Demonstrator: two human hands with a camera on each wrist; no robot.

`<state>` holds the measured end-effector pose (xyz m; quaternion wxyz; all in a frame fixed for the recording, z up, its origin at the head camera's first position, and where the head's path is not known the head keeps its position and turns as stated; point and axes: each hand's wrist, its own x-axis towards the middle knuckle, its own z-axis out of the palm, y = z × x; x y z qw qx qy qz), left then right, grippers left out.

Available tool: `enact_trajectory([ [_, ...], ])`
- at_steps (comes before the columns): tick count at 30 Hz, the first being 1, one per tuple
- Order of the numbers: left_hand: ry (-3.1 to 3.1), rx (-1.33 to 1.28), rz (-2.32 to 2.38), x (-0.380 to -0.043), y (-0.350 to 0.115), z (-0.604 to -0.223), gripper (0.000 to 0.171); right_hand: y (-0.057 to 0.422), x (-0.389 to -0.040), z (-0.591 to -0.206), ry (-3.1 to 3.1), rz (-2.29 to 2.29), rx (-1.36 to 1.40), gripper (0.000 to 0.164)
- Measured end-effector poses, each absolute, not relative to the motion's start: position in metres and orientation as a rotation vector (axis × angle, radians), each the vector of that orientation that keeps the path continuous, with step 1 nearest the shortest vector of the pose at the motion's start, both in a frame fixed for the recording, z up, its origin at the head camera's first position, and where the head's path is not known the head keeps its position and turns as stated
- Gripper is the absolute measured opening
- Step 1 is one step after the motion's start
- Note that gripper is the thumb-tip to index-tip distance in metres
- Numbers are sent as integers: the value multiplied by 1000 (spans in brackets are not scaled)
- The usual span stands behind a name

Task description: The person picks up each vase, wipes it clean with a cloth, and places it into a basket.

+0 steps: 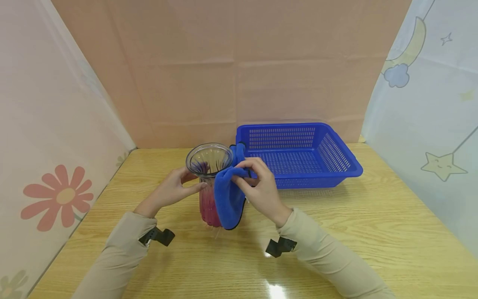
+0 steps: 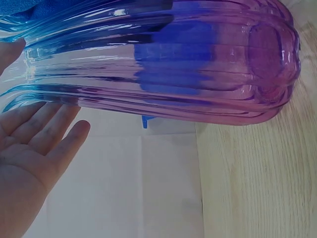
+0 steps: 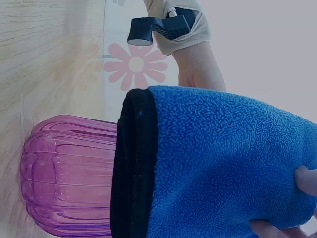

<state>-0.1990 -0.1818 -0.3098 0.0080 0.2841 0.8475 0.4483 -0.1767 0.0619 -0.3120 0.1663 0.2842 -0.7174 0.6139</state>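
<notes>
A ribbed glass vase point(image 1: 209, 195), clear at the flared mouth and pink toward its base, stands upright on the table. My left hand point(image 1: 175, 187) holds it below the rim from the left, thumb in front and fingers behind. In the left wrist view the fingertips point(image 2: 54, 121) lie along the glass of the vase point(image 2: 233, 64). A blue cloth point(image 1: 228, 199) with dark edging hangs over the vase's right side. My right hand point(image 1: 261, 187) pinches the cloth near the rim. In the right wrist view the cloth point(image 3: 213, 158) covers the vase's upper part.
A blue plastic basket point(image 1: 298, 180) with slotted walls sits behind and to the right of the vase on the wooden table point(image 1: 209, 265). A plain backdrop point(image 1: 231, 74) rises behind the table, and printed sheets point(image 1: 56, 137) stand on both sides.
</notes>
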Motion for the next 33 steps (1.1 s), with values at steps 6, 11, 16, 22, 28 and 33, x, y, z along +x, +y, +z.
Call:
enact_trajectory([
  [6,2642,879,1375,-199,-183,-310,51,61,-176,-314,-2094,1709,815,17],
  [11,2628,846,1390,-199,-182,-310,51,60,-176,-314,-2103,1692,821,17],
  [16,2626,833,1410,-198,-182,-310,50,58,-175,-315,-2130,1686,828,17],
  [22,2642,839,1411,-199,-181,-310,50,57,-177,-319,-2189,1645,834,18],
  [28,2632,852,1419,-199,-181,-310,50,55,-178,-322,-2233,1589,826,19],
  [33,2641,840,1401,-199,-181,-310,50,55,-178,-323,-2289,1514,817,19],
])
